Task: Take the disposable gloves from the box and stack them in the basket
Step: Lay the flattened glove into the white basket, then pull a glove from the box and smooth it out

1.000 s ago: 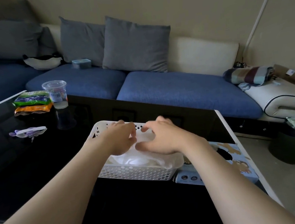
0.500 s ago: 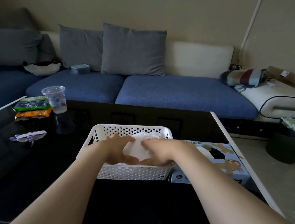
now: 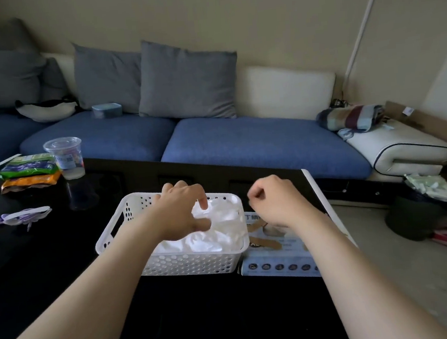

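My left hand (image 3: 180, 210) sits over the white perforated plastic basket (image 3: 129, 215), fingers spread, tips pressing the crumpled white disposable gloves (image 3: 221, 223) piled inside; not gripping anything. Right hand (image 3: 273, 200) is curled loosely, hovering above the light-blue printed cardboard glove box (image 3: 276, 256); can't tell if it pinches anything. Box lies just right of basket, touching it, both on the black glossy desk (image 3: 49, 265). Far left: clear plastic lidded cup (image 3: 64, 157) w/ a little pale liquid at bottom.

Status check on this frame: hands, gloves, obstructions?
Left hand open, over gloves in basket. Right hand loosely curled above box, apparently empty. Nothing in the way.
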`<control>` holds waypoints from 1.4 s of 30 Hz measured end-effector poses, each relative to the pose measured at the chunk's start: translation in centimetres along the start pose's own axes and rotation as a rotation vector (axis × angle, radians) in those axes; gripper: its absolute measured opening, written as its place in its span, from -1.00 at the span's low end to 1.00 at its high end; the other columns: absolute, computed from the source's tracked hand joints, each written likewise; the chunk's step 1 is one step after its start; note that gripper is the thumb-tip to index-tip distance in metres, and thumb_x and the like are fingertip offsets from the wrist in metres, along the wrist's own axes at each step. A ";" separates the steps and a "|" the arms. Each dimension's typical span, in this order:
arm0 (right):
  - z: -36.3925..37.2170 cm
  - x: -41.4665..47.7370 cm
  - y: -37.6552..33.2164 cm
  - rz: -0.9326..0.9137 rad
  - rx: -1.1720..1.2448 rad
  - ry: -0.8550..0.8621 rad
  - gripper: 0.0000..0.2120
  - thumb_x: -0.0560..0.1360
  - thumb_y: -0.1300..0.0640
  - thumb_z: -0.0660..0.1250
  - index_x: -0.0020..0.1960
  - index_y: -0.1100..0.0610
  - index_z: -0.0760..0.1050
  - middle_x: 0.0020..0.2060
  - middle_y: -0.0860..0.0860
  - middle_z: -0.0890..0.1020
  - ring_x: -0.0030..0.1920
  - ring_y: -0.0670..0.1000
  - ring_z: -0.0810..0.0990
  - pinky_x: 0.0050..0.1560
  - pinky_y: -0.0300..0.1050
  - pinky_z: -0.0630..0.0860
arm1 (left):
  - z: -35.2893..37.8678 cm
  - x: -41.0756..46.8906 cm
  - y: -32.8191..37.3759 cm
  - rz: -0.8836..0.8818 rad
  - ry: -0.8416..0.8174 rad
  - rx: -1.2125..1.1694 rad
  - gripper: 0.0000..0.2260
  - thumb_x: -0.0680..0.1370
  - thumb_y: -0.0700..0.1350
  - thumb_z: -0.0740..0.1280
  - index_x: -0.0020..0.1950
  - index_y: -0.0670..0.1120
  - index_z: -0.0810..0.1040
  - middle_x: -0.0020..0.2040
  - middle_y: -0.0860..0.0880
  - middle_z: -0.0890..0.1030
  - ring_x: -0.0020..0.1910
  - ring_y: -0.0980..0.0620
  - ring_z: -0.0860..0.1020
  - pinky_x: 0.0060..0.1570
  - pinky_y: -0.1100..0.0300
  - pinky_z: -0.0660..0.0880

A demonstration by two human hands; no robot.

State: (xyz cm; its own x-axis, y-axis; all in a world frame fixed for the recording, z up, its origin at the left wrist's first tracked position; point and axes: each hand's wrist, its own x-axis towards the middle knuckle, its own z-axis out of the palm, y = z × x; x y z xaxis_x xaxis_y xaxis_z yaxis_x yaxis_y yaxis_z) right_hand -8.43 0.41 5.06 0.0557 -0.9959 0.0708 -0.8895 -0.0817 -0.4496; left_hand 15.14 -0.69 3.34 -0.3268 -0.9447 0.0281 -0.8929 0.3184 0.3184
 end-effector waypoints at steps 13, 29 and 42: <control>0.1 -1.5 7.9 0.086 -0.100 -0.071 -0.86 0.51 -0.09 0.58 -0.10 -0.08 0.66 -0.08 -0.09 0.65 -0.05 -0.05 0.64 0.08 0.10 0.68 | 4.1 2.3 7.0 0.265 -0.093 0.025 -0.47 0.50 0.35 0.43 0.40 0.16 0.51 0.45 0.13 0.45 0.48 0.03 0.30 0.45 -0.11 0.29; 0.3 -2.4 7.6 0.016 0.187 0.127 -0.75 0.76 0.08 0.10 0.00 0.04 0.50 -0.15 -0.10 0.55 -0.25 -0.15 0.48 -0.33 -0.33 0.32 | 6.0 3.5 8.6 0.151 -0.248 0.090 -0.45 0.46 0.35 0.48 0.37 0.17 0.52 0.30 0.16 0.53 0.60 -0.03 0.13 0.45 -0.26 0.14; 0.5 -1.2 6.6 0.054 0.541 0.622 -0.70 0.75 0.13 0.13 -0.13 0.12 0.45 -0.23 -0.01 0.55 -0.28 -0.24 0.48 -0.27 -0.38 0.39 | 6.1 2.7 8.7 0.138 -0.226 0.072 -0.51 0.48 0.35 0.45 0.34 0.19 0.53 0.21 0.17 0.46 0.62 -0.01 0.07 0.49 -0.33 0.08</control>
State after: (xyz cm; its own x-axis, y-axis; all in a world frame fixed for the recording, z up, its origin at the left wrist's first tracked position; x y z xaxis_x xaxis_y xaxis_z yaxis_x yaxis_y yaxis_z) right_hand -14.11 1.10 1.62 -0.3831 -0.8093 0.4453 -0.5334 -0.1998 -0.8219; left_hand 4.58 -0.03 0.43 -0.5003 -0.8530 -0.1485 -0.8524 0.4552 0.2573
